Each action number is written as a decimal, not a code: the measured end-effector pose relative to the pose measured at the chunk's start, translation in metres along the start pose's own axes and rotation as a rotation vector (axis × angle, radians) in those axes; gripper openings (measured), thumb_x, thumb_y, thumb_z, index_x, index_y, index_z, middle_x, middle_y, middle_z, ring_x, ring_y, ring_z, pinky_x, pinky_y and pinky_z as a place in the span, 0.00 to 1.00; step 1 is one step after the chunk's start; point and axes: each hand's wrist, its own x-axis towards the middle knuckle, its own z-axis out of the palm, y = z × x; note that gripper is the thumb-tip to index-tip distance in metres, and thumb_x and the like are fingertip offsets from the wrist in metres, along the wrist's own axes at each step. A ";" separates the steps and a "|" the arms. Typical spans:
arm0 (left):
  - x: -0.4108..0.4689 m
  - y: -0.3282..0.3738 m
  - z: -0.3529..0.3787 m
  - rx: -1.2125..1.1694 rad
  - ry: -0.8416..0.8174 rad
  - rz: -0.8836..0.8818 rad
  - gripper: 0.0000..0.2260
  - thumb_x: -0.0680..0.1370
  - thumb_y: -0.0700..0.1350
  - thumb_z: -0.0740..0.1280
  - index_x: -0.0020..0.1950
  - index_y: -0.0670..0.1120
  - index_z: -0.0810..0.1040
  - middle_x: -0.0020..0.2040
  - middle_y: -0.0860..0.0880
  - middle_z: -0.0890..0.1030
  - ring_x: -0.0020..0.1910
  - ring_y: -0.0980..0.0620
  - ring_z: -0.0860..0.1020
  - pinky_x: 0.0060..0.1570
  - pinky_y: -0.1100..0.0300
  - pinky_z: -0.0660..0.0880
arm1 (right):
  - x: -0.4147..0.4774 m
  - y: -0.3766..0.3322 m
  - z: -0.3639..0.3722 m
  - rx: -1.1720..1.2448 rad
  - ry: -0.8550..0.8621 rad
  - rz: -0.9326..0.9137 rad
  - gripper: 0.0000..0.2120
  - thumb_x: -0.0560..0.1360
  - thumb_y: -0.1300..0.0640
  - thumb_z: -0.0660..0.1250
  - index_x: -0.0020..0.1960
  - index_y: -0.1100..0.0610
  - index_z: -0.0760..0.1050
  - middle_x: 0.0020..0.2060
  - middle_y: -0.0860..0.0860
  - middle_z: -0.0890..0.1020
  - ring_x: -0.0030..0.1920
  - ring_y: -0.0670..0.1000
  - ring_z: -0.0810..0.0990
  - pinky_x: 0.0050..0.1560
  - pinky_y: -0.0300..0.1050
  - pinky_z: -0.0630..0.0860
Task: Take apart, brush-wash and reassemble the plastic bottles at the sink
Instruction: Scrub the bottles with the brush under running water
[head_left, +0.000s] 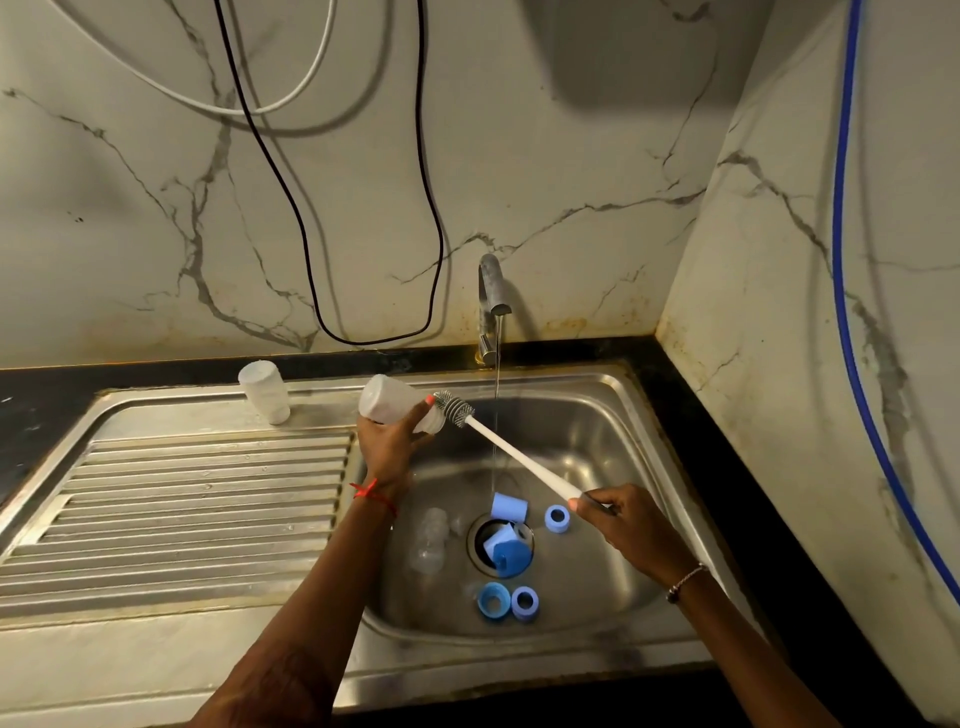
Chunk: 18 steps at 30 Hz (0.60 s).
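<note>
My left hand (390, 441) grips a translucent white bottle body (387, 400) tilted on its side above the sink's left rim, mouth facing right. My right hand (618, 519) holds the white handle of a bottle brush (519, 457); its grey bristle head (453, 406) sits just outside the bottle's mouth. A second bottle body (265, 391) stands upside down on the drainboard. Blue caps and rings (508, 506) (557, 517) (493, 600) (524, 603) lie in the sink basin (597, 447), along with clear teats (431, 538). A blue piece (509, 553) rests on the drain.
The tap (491, 291) at the back runs a thin stream of water into the basin. A ribbed steel drainboard (197, 499) lies to the left. Black and white cables (311, 249) hang on the marble wall; a blue hose (844, 260) runs down the right wall.
</note>
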 end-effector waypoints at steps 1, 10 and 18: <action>0.001 -0.002 0.000 -0.012 0.028 -0.015 0.34 0.69 0.39 0.75 0.70 0.43 0.63 0.61 0.42 0.74 0.58 0.44 0.75 0.42 0.54 0.81 | 0.000 0.000 0.000 -0.004 0.000 -0.005 0.25 0.75 0.55 0.67 0.22 0.50 0.62 0.20 0.45 0.60 0.24 0.44 0.60 0.30 0.44 0.58; 0.000 -0.006 0.000 -0.058 -0.085 -0.121 0.31 0.72 0.34 0.69 0.71 0.42 0.60 0.62 0.38 0.74 0.56 0.39 0.78 0.41 0.53 0.82 | 0.002 -0.003 -0.001 -0.022 0.013 0.002 0.25 0.75 0.55 0.67 0.21 0.47 0.66 0.18 0.44 0.61 0.24 0.43 0.60 0.29 0.43 0.58; -0.005 0.000 0.004 -0.005 0.005 -0.037 0.33 0.69 0.38 0.74 0.69 0.44 0.62 0.62 0.41 0.73 0.59 0.39 0.76 0.40 0.53 0.81 | -0.005 -0.004 -0.004 -0.015 0.004 -0.024 0.23 0.75 0.55 0.67 0.22 0.43 0.70 0.18 0.43 0.63 0.24 0.42 0.61 0.30 0.44 0.60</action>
